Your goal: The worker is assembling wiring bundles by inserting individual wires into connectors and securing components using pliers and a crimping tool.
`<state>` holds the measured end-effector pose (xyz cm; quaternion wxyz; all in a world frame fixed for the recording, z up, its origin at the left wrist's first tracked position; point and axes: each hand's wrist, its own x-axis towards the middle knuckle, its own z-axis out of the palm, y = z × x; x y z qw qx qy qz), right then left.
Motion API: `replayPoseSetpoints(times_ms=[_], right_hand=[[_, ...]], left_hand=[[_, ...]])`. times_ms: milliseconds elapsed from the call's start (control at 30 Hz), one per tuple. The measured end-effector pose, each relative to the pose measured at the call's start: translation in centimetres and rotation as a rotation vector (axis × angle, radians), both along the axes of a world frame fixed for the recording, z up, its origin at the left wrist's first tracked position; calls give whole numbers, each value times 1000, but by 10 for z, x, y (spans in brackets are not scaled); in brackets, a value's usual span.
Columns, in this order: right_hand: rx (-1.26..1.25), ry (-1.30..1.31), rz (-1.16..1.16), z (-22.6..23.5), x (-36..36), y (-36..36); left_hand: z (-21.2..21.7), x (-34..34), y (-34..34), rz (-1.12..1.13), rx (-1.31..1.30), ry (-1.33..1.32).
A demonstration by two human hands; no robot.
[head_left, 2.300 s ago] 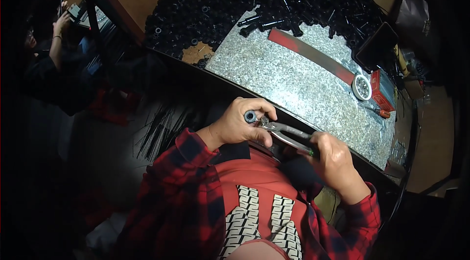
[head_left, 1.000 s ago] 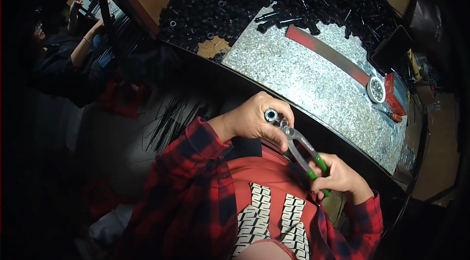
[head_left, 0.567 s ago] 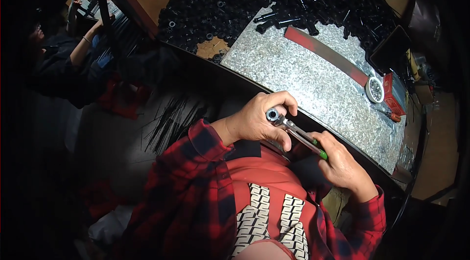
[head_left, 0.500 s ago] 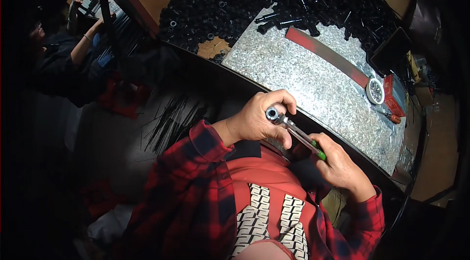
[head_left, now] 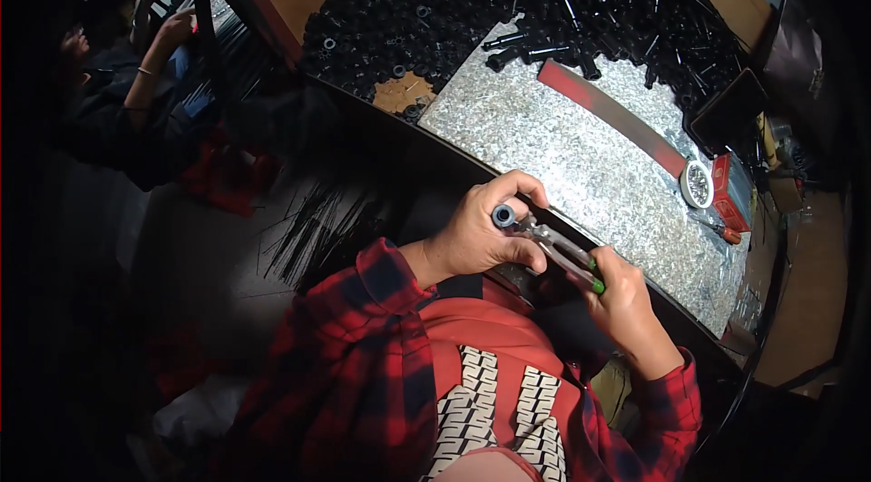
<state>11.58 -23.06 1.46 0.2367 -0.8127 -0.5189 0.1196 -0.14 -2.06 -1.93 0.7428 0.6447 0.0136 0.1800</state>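
My left hand (head_left: 472, 237) is closed around a dark tubular part; the part's round, hollow end (head_left: 504, 216) faces up between thumb and forefinger. Pliers (head_left: 564, 250) with green-tipped handles are gripped in my right hand (head_left: 626, 296). Their head lies against the side of the tube, within the curl of my left fingers, and the jaw tips are partly hidden there. The two handles stand a little apart. Both hands are held in front of my body, at the near edge of the speckled metal-topped table (head_left: 517, 137).
A heap of black tubular parts (head_left: 390, 19) covers the table's far side. On the top lie a red-and-dark flat strip (head_left: 612, 114), a white bowl of small metal pieces (head_left: 697, 184), a red box (head_left: 730, 191) and a screwdriver (head_left: 729, 233). Another person's arm (head_left: 150, 78) is at far left.
The pliers' handles have spread further apart, and my right hand has turned slightly around them. My left hand still holds the tube in nearly the same place. The view has shifted slightly.
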Motion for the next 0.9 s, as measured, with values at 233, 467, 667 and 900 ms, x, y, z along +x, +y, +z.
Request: replayPoseSetpoints(times_ms=[233, 467, 667, 900], right_hand=[[275, -297, -305, 18, 75, -13], [-95, -395, -516, 25, 172, -31], [-406, -452, -508, 30, 177, -9], [-382, -468, -500, 32, 174, -7]], left_hand=[[-3, -6, 2, 16, 53, 24], [10, -11, -6, -18, 169, -11], [22, -17, -9, -52, 202, 14], [23, -16, -10, -39, 265, 8]])
